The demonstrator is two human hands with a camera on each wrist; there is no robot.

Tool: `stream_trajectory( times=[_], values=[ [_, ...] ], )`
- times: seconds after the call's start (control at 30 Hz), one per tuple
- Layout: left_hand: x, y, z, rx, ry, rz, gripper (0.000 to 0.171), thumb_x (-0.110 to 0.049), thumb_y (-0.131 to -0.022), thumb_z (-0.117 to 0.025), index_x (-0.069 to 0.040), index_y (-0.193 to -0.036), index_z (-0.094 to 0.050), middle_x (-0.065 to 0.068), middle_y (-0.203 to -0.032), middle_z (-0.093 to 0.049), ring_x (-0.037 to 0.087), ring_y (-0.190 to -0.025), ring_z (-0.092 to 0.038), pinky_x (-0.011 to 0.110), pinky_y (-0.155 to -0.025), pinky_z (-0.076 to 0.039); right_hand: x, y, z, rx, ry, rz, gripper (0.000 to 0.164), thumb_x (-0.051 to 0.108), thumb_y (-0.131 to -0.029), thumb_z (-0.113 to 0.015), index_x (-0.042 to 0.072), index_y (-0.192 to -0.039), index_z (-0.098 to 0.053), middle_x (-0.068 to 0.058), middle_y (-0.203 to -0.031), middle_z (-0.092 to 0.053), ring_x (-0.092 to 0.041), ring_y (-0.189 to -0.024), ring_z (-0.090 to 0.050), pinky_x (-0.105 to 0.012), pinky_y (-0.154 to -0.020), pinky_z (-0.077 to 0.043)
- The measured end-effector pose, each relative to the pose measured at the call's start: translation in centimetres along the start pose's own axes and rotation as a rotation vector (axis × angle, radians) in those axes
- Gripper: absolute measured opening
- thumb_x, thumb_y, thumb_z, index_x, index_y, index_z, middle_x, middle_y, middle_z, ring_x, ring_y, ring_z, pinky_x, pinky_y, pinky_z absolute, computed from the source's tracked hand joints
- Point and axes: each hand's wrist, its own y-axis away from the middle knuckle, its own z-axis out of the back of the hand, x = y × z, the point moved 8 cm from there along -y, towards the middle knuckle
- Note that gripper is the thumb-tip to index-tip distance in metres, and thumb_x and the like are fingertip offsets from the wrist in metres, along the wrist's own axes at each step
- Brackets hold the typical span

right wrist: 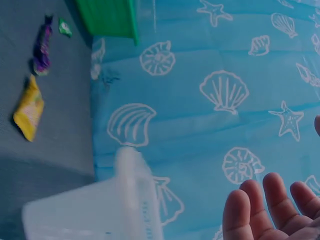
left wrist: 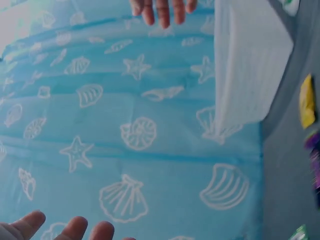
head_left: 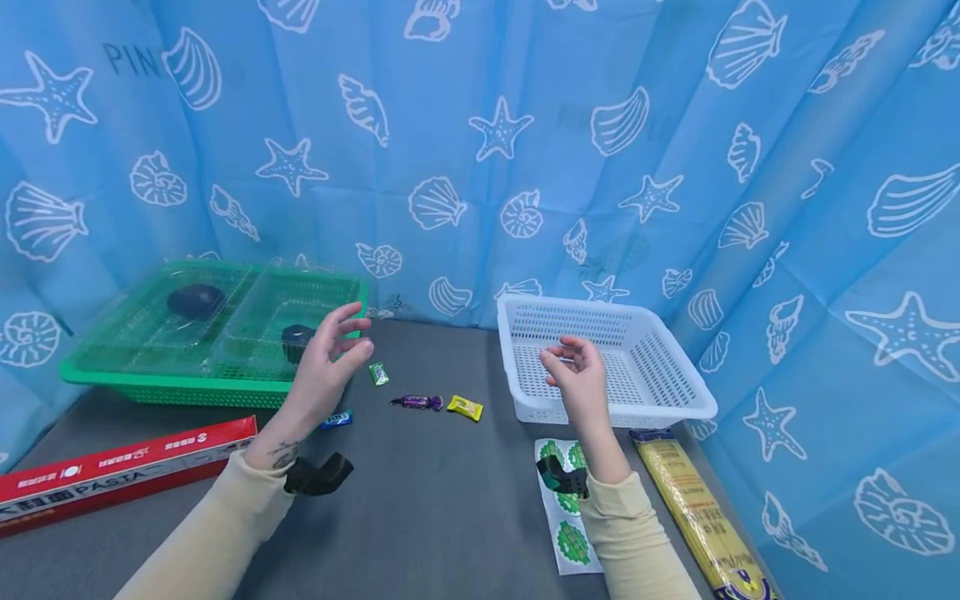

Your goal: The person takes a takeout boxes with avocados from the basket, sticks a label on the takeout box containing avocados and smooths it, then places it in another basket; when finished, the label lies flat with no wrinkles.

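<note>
Cream fabric sleeves (head_left: pixel 637 533); left hand (head_left: pixel 330 362) and right hand (head_left: pixel 587 385) empty, loosely spread, latter by white perforated plastic basket (head_left: pixel 652 414). Green plastic basket (head_left: pixel 202 392) left of it. Apparently idle step; gripping would need fingers closing.

"Where could you pass?"

"Between my left grip (head_left: pixel 327 354) and right grip (head_left: pixel 581 379): a wide lane of tabletop (head_left: pixel 435 500), ending at the curtain (head_left: pixel 465 158)."

"Anything low in it?"

"A green candy (head_left: pixel 378 373), a purple candy (head_left: pixel 417 402) and a yellow candy (head_left: pixel 465 407) lie in its far part; I could cross above them."

"To the left?"

"The green basket (head_left: pixel 210 392) blocks a low sweep; nearer me, the red pasta box (head_left: pixel 135 468) does too."

"Right?"

"The white basket (head_left: pixel 660 413) has raised walls but an open top; I could dip in from above."
</note>
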Motion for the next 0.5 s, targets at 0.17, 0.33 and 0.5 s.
stream_trajectory(
  times=[0.17, 0.33, 0.5],
  values=[
    [1.0, 3.3, -0.2, -0.042, 0.05, -0.016, 0.049, -0.014, -0.086, -0.048, -0.009, -0.131, -0.031, 0.012, -0.122, -0.042, 0.024, -0.103, -0.05, 0.026, -0.081, -0.045, -2.1, 2.7, 0.9, -0.078, -0.051, 0.014, 0.035, 0.012, -0.078, -0.063, -0.001, -0.105, -0.046, -0.006, -0.088, -0.053, -0.011, -0.075, -0.055, -0.027, -0.061, -0.05],
    [2.3, 5.9, -0.5, -0.062, 0.141, -0.007, 0.046, -0.004, -0.086, -0.044, -0.004, -0.13, -0.03, 0.014, -0.117, -0.043, 0.013, -0.096, -0.053, 0.022, -0.076, -0.047, -6.5, 4.4, 2.3, -0.151, -0.159, 0.074, 0.026, 0.011, -0.075, -0.066, 0.0, -0.094, -0.051, -0.007, -0.08, -0.056, -0.013, -0.066, -0.056, -0.022, -0.05, -0.047],
    [3.6, 7.7, -0.8, -0.056, 0.254, 0.037, 0.045, -0.002, -0.087, -0.039, -0.001, -0.129, -0.025, 0.016, -0.112, -0.044, 0.013, -0.091, -0.055, 0.028, -0.074, -0.049, -8.7, 5.2, 3.3, -0.241, -0.154, 0.003, 0.023, 0.013, -0.073, -0.069, 0.002, -0.085, -0.053, -0.005, -0.072, -0.056, -0.017, -0.061, -0.058, -0.021, -0.045, -0.046]
  ],
)
